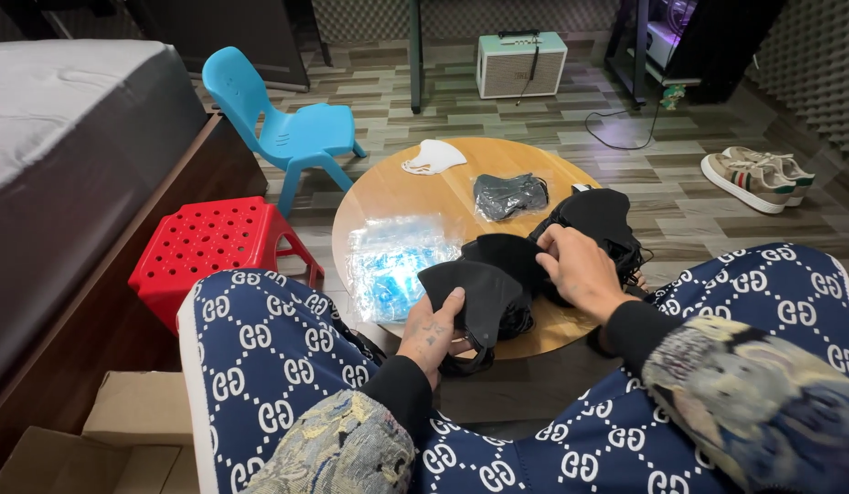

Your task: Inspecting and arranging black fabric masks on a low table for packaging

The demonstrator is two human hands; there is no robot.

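Observation:
My left hand (431, 335) grips a black face mask (476, 295) at the near edge of a small round wooden table (388, 187). My right hand (580, 270) pinches the top of a pile of black masks (593, 220) just to the right. A clear plastic bag of blue masks (389, 261) lies on the table left of my hands. Farther back sit a grey packed mask (508, 195) and a white mask (432, 156).
A red plastic stool (209, 242) and a blue child's chair (287, 128) stand left of the table, beside a bed (58, 137). A cardboard box (122, 439) sits at lower left. Sneakers (758, 177), a small amplifier (520, 64) and a cable lie on the floor beyond.

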